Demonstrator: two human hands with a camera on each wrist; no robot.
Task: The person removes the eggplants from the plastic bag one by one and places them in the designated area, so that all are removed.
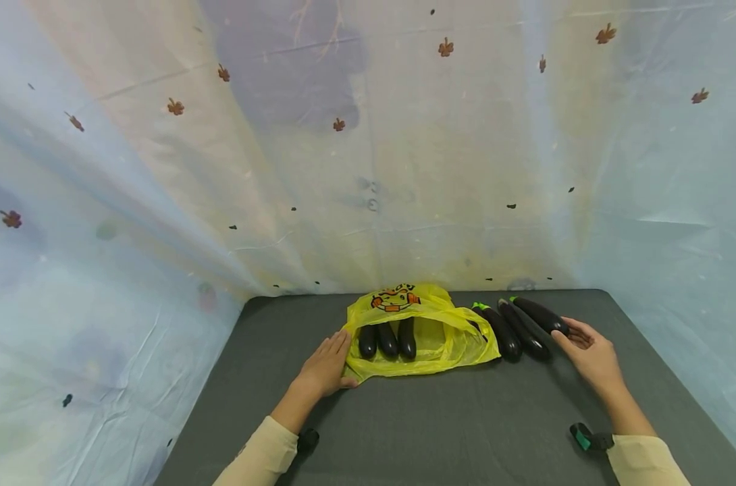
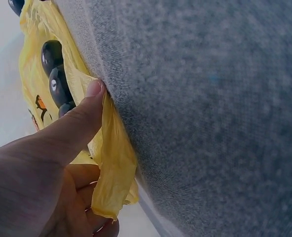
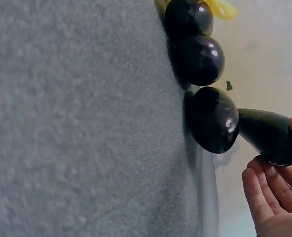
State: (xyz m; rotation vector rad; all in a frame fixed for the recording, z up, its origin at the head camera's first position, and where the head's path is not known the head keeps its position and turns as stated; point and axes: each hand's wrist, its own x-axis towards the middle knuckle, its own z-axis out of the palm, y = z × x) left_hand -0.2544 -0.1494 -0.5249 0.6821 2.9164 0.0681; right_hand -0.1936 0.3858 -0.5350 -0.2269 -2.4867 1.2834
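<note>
A yellow plastic bag [image 1: 459,354] lies on the table with its mouth facing me, and the blunt ends of three eggplants [image 1: 387,341] show inside. At the bag's left side, my left hand [image 1: 327,364] holds the edge between thumb and fingers; in the left wrist view the thumb [image 2: 82,118] lies over the yellow film. My right hand [image 1: 593,354] grips an eggplant [image 1: 539,314] by its blunt end, its stem end pointing away. In the right wrist view, this held eggplant [image 3: 269,136] is raised beside three others [image 3: 212,121].
To the right of the bag, loose eggplants [image 1: 503,334] lie side by side, one partly hidden by the bag. The dark grey table [image 1: 429,432] ends at a hanging patterned sheet [image 1: 368,169] behind and at both sides.
</note>
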